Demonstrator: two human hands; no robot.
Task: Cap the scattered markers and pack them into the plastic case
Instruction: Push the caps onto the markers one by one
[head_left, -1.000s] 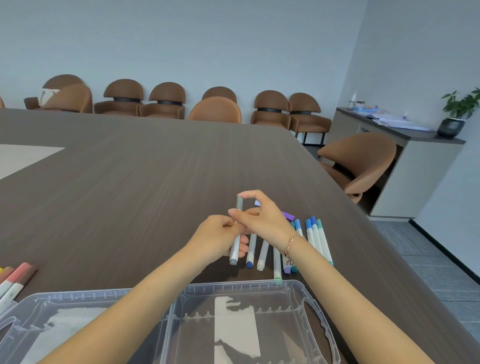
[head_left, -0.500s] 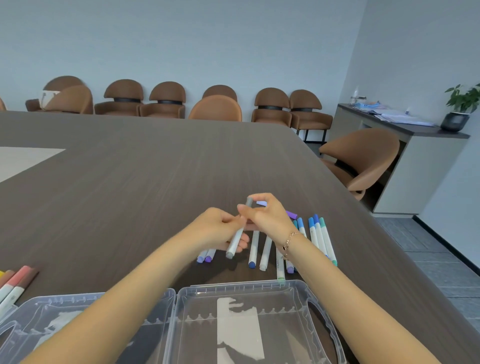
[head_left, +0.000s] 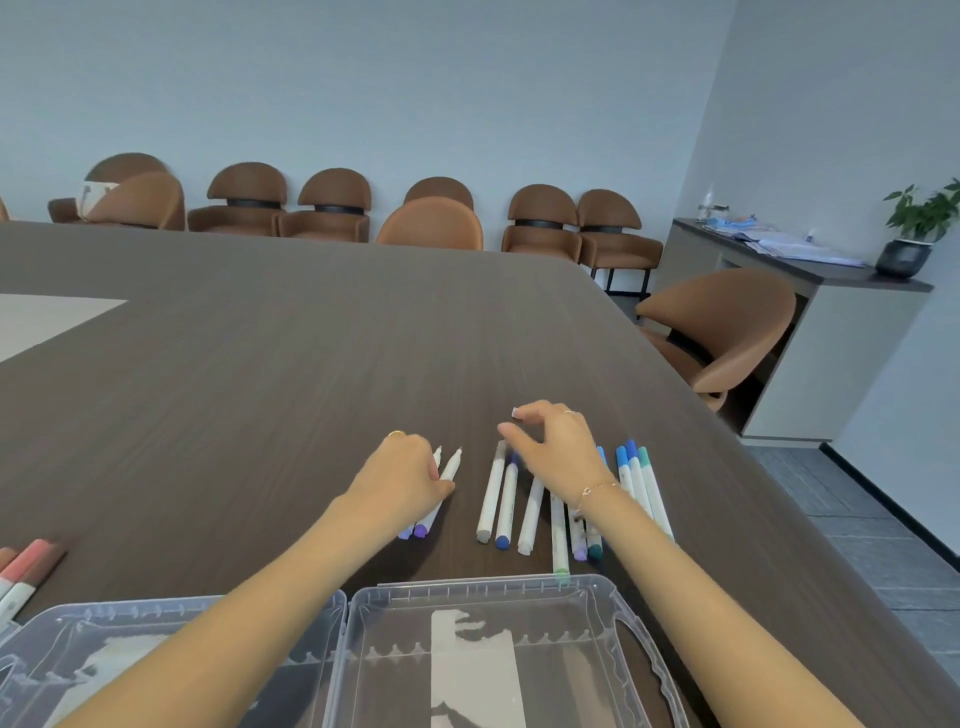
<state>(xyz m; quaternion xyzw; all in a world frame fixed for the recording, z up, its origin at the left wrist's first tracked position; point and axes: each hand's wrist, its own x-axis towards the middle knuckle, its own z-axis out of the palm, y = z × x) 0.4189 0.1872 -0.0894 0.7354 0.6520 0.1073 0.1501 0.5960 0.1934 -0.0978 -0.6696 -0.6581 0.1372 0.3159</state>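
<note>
An open clear plastic case (head_left: 467, 586) lies at the table's near edge with nothing in either half. Beyond it is a row of markers. A grey-capped marker (head_left: 491, 493) lies in that row beside a blue-ended one (head_left: 506, 506) and a white one (head_left: 531, 514). My right hand (head_left: 558, 454) hovers just above them with fingers spread and holds nothing. My left hand (head_left: 400, 480) is curled over two uncapped markers (head_left: 451, 464) with purple ends, which lie on the table. More capped blue and teal markers (head_left: 638, 480) lie to the right, partly hidden by my right wrist.
Pink, red and brown markers (head_left: 23, 569) lie at the far left edge. The table's right edge runs diagonally close to the blue markers. A brown chair (head_left: 722, 322) stands beside that edge, a sideboard (head_left: 841, 332) behind it, and more chairs along the back wall.
The grey marker that both hands held upright now lies in the row on the table. My right hand has opened above it. My left hand moved left onto the two uncapped markers.
</note>
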